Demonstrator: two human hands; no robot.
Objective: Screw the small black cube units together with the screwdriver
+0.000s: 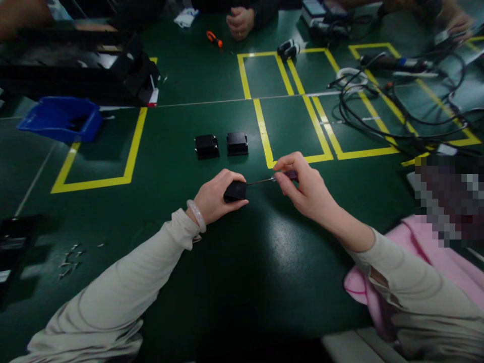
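Note:
My left hand point(215, 196) is closed around a small black block point(235, 191) resting on the dark green table point(227, 282). My right hand point(302, 189) pinches a small screwdriver point(278, 177) with a dark handle; its thin shaft lies level and its tip meets the block's right side. Two more black blocks point(206, 146) point(237, 143) sit side by side a little farther out on the table, apart from both hands.
Yellow tape outlines point(264, 133) mark boxes on the table. A blue bin point(62, 118) stands at far left, black cables point(381, 116) coil at right, an orange-handled tool point(214, 38) lies far back. Another person's hand point(239, 22) rests across the table. Small metal bits point(70, 259) lie near left.

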